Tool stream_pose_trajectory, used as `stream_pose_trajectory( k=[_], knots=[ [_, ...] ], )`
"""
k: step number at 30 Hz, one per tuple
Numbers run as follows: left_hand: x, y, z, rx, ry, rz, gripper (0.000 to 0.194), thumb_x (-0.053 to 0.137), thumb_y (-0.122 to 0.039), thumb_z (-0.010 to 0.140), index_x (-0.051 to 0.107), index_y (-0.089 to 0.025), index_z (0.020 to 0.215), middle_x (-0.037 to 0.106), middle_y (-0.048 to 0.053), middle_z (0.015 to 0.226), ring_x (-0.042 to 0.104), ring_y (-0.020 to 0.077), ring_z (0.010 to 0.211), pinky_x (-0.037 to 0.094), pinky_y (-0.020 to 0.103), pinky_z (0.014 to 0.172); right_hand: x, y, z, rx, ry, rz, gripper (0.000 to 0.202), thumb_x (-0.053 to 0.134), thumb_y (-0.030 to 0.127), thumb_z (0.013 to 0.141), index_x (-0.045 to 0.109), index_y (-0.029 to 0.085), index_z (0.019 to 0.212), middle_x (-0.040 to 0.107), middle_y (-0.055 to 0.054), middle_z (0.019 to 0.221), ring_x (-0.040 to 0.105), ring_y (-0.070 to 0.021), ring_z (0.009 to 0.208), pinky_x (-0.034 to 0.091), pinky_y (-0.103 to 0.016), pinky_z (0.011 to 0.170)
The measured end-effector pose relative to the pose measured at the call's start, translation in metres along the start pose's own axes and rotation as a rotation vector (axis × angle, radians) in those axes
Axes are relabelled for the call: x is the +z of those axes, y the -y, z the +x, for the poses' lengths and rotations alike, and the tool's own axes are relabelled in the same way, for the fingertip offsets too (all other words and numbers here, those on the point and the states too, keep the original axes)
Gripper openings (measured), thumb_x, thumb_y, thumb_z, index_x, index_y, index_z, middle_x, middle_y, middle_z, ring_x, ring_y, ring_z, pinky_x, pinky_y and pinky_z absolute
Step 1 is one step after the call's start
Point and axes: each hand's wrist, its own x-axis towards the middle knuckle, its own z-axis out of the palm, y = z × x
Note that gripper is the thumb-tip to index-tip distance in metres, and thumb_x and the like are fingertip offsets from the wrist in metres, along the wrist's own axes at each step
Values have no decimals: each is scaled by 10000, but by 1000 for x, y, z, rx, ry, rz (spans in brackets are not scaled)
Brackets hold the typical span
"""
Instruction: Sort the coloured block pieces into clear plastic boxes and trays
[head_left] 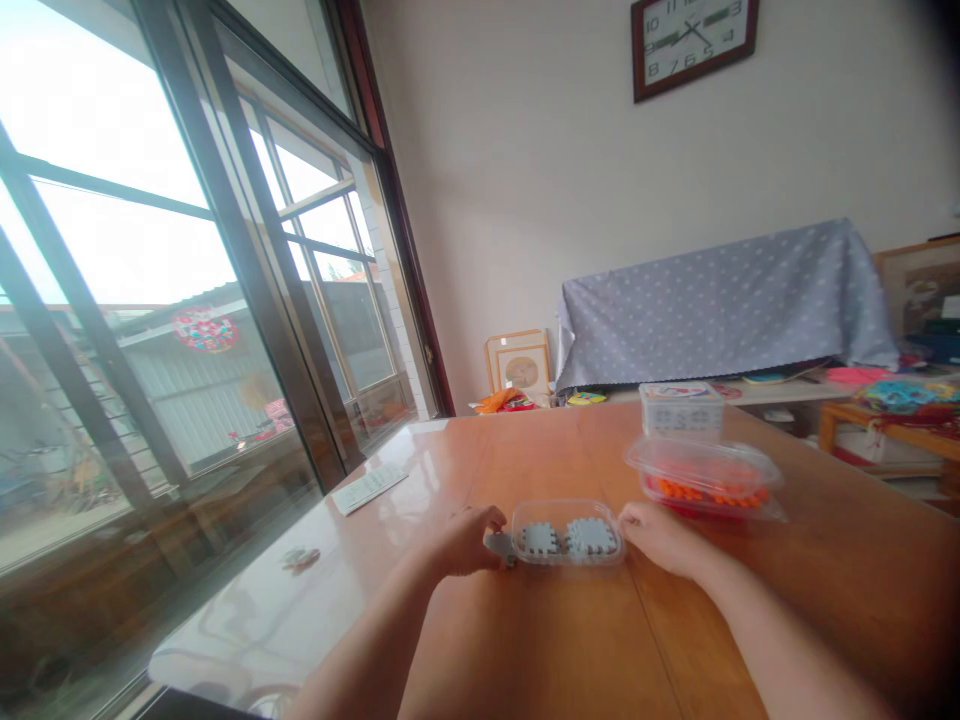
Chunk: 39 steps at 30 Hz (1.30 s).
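Note:
A clear plastic container (568,562) rests on the wooden table in front of me. Inside it lie two stacks of grey pieces with toothed edges, a left stack (540,538) and a right stack (590,535). My left hand (471,540) is beside the container's left end, its thumb and fingers closed on a similar grey toothed piece (499,544). At the opposite end, my right hand (654,532) has its fingers closed at the container's rim. Its fingertips are partly hidden.
Behind my right hand stands a clear lidded box (705,482) with orange and red pieces. A whitish plastic box (681,410) is beyond it. A printed card (370,487) and a small blurred item (301,560) lie to the left, near the window (247,300).

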Motion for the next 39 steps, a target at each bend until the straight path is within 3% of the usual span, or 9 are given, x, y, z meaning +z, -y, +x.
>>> stream_pose_trajectory(
  k=[8,12,18,26,29,34,39],
  knots=[
    [-7,4,-4,-25,-47,-38,478,747,-218,692,656,-213,1162,733,42,1122,669,250,1029,521,338,868,1,-2,1,13,-4,-14,215,642,402,848,701,217,755,696,-16,676,601,-191,698,437,-278,699],
    [-10,5,-10,4,-33,-40,543,794,-275,686,644,-226,1205,696,58,1220,650,255,1087,498,350,936,1,-2,1,10,1,-11,223,642,408,853,700,216,756,697,-18,679,601,-191,697,435,-278,698],
    [-6,0,-22,30,-1,96,678,886,-390,588,637,-255,1204,682,63,1197,624,308,1101,487,368,914,0,-1,0,8,5,-4,239,636,424,860,698,217,758,687,-19,653,603,-198,709,439,-281,700],
    [1,-6,-25,29,-34,170,535,859,-359,608,662,-259,1094,669,57,1170,617,313,1092,474,391,941,1,-5,1,-36,19,-2,279,608,459,871,698,219,763,711,-26,689,623,-203,722,464,-287,716],
    [-2,1,-23,28,-70,122,505,849,-325,619,667,-245,1083,677,57,1138,626,292,1057,490,374,903,1,-6,2,-39,23,-5,269,593,442,876,701,221,766,717,-28,696,630,-206,730,467,-288,714],
    [-13,7,-12,90,-242,-55,395,813,-245,679,658,-205,1040,696,64,1094,647,234,997,512,330,869,0,-4,0,-31,10,-19,236,599,407,868,701,224,759,707,-25,666,629,-207,727,461,-287,710],
    [-16,-21,9,182,-249,-67,443,850,-358,691,682,-221,1077,707,64,1114,643,253,1052,509,338,906,0,-2,0,-22,9,-34,237,588,395,875,701,221,760,704,-24,666,624,-202,728,448,-279,696]
  ],
)
